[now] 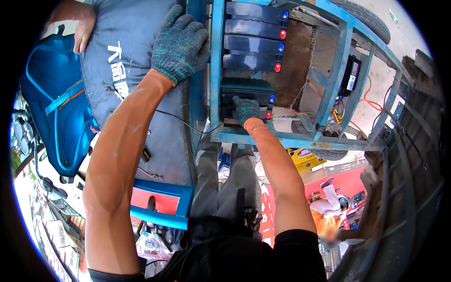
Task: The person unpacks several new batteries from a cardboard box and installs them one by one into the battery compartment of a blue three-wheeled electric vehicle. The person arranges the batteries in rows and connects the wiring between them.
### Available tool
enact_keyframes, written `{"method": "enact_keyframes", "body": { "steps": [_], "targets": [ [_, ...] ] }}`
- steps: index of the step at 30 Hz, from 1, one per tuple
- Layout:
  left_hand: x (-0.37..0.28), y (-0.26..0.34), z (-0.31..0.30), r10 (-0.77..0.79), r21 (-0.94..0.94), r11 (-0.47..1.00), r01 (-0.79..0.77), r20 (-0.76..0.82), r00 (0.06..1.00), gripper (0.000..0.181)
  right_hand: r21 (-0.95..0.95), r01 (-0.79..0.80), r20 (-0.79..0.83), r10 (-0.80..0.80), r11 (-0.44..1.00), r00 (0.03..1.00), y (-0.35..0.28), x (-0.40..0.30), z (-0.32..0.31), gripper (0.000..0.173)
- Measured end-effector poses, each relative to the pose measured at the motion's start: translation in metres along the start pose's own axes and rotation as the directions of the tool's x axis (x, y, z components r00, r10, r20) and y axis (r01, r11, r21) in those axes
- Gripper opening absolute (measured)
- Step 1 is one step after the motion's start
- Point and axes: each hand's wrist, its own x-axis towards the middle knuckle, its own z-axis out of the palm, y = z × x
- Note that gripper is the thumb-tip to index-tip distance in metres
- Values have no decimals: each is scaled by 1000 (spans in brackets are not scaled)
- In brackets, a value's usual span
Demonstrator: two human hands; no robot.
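My left hand point(181, 46), in a grey-green knitted glove, lies palm down on a dark padded seat cushion point(169, 141), beside a blue metal frame point(216, 70). My right hand point(246, 108), gloved too, is inside the frame at the near end of a black battery point(246, 93) with blue and red terminal caps; its fingers are partly hidden, so its hold is unclear. Several more black batteries point(253, 44) stand in a row farther along the frame. A thin black cable point(183, 122) runs from the cushion into the frame near my right hand.
A black controller box point(350, 75) with coloured wires point(338, 111) sits among the frame bars at right. A yellow box point(306, 160) lies below the frame. A blue vehicle body point(56, 102) is at left. Another person's hand point(84, 33) rests on the cushion's far edge; another person point(329, 208) is at lower right.
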Motion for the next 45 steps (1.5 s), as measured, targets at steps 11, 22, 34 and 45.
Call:
{"method": "enact_keyframes", "body": {
  "steps": [11,22,34,45],
  "targets": [
    [10,10,-2,57,-62,996,-61,-66,996,15,50,9,-32,-8,999,999,6,-4,-7,45],
    [8,15,-4,44,-3,999,-44,-58,997,17,425,255,-738,170,869,653,40,-91,-9,24],
    [13,14,-17,30,-50,998,-32,-45,999,11,270,-232,-711,356,934,607,142,-138,35,17],
    [11,17,-15,1,-45,999,-2,-22,1000,11,220,-274,-690,348,936,634,149,-138,38,19]
  ]
}}
